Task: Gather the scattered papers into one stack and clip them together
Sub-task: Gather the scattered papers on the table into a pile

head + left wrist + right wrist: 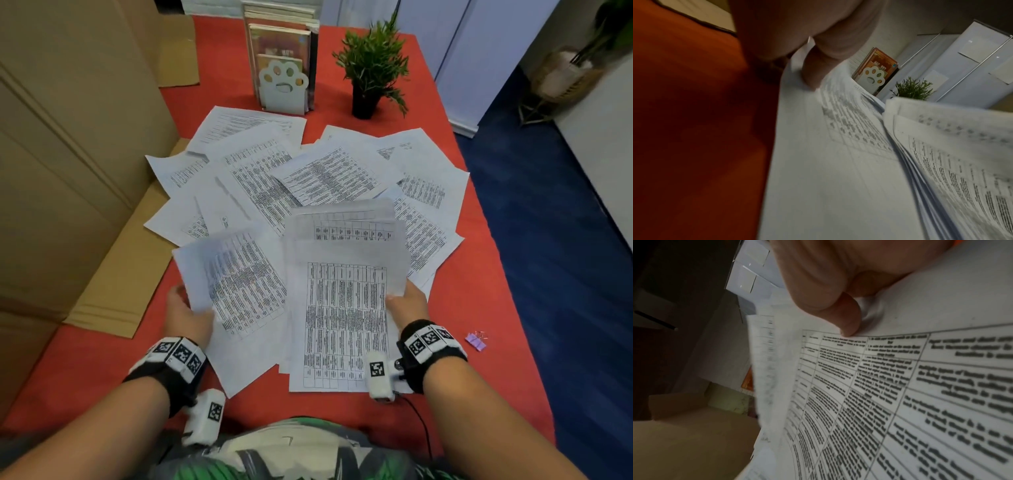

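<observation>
Printed white papers (308, 178) lie scattered over the red table (479, 308). My left hand (186, 313) pinches a loose sheet (239, 284) by its left edge, lifted above the table; the thumb (813, 71) lies on top of that sheet (828, 162). My right hand (407, 301) grips a gathered stack (346, 308) at its right edge, thumb (849, 318) pressed on the top page (900, 386). The sheet and the stack overlap near the table's front. A small purple binder clip (476, 341) lies on the table to the right of my right wrist.
A book holder with a white paw cutout (282, 82) and a potted plant (371, 68) stand at the back of the table. Cardboard boxes (68, 171) line the left side. Blue carpet (565, 257) runs along the table's right edge.
</observation>
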`<state>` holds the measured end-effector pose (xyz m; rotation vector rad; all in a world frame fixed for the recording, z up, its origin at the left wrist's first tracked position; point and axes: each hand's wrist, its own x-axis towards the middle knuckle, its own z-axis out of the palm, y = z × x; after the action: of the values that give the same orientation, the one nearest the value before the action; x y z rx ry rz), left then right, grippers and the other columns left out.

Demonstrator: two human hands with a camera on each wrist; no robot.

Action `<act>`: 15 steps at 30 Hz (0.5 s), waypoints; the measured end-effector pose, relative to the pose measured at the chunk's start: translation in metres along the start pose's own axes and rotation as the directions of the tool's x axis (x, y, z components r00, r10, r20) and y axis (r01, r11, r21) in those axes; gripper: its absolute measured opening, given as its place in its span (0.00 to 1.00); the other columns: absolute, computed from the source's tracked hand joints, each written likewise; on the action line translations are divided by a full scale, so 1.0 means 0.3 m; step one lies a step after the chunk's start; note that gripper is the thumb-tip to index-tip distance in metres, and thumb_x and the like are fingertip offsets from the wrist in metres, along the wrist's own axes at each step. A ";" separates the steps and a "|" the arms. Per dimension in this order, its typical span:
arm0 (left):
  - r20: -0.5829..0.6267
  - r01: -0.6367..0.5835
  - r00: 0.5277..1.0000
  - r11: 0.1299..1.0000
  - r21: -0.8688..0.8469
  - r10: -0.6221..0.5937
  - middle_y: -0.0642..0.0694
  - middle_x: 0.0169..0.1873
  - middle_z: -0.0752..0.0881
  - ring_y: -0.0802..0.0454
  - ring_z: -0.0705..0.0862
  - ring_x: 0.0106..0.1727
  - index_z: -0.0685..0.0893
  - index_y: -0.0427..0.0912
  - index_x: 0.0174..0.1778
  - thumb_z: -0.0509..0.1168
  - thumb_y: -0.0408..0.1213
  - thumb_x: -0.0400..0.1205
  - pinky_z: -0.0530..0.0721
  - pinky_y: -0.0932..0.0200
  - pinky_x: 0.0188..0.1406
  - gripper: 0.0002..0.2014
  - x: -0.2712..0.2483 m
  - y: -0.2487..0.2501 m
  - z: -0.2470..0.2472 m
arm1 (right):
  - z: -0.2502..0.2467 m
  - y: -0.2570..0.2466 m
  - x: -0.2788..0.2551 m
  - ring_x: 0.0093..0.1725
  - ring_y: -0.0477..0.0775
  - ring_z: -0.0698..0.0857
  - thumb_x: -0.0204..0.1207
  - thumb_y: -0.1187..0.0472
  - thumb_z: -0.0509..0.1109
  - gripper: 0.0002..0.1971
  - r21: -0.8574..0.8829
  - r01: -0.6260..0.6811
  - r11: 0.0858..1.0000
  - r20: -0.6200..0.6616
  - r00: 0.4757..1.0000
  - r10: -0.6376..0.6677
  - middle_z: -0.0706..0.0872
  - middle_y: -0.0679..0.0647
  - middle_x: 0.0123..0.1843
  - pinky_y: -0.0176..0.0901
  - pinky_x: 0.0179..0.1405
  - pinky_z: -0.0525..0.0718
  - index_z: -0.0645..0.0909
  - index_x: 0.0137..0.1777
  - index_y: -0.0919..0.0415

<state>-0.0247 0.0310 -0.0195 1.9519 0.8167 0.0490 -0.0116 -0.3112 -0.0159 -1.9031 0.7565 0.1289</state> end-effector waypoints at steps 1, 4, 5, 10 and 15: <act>-0.002 -0.026 1.000 0.999 0.026 0.026 0.31 0.56 0.85 0.38 0.84 0.54 0.76 0.30 0.64 0.66 0.22 0.75 0.75 0.54 0.50 0.20 -0.009 -0.005 -0.004 | -0.007 0.001 0.006 0.42 0.55 0.80 0.75 0.73 0.60 0.08 0.003 -0.021 1.000 0.012 1.000 0.021 0.82 0.59 0.41 0.47 0.45 0.83 0.81 0.48 0.70; 0.028 -0.089 0.996 0.996 -0.008 0.089 0.38 0.49 0.85 0.42 0.83 0.51 0.82 0.30 0.57 0.64 0.26 0.79 0.74 0.54 0.48 0.11 -0.025 -0.002 -0.017 | -0.027 -0.002 0.016 0.50 0.59 0.84 0.75 0.75 0.63 0.11 0.041 -0.078 0.996 0.088 0.993 0.074 0.84 0.58 0.47 0.57 0.61 0.82 0.79 0.49 0.59; 0.039 -0.097 0.995 0.995 -0.008 0.097 0.41 0.47 0.84 0.45 0.82 0.49 0.82 0.33 0.54 0.65 0.28 0.79 0.74 0.55 0.46 0.09 -0.022 0.007 -0.018 | -0.032 -0.002 0.018 0.53 0.61 0.84 0.75 0.76 0.64 0.13 0.059 -0.086 0.995 0.108 0.991 0.079 0.85 0.59 0.49 0.57 0.63 0.81 0.79 0.51 0.57; 0.089 -0.143 0.986 0.990 -0.004 0.143 0.42 0.45 0.83 0.45 0.82 0.46 0.82 0.35 0.57 0.64 0.34 0.80 0.76 0.55 0.46 0.11 0.041 0.070 0.043 | -0.022 -0.031 0.029 0.53 0.61 0.83 0.77 0.73 0.65 0.15 0.134 -0.072 0.988 0.095 0.994 0.059 0.86 0.66 0.56 0.53 0.59 0.79 0.80 0.62 0.66; 0.079 -0.154 0.986 0.983 0.096 0.147 0.31 0.46 0.85 0.35 0.84 0.46 0.83 0.29 0.49 0.61 0.36 0.80 0.81 0.48 0.45 0.12 0.115 0.135 0.119 | -0.030 -0.067 0.104 0.53 0.62 0.86 0.77 0.71 0.66 0.12 0.202 -0.055 0.978 -0.094 0.993 0.075 0.86 0.70 0.59 0.61 0.61 0.83 0.82 0.60 0.69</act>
<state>0.0360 0.0109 -0.0158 2.0965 0.6338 0.0274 0.0224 -0.3274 -0.0089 -1.7055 0.8680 -0.0036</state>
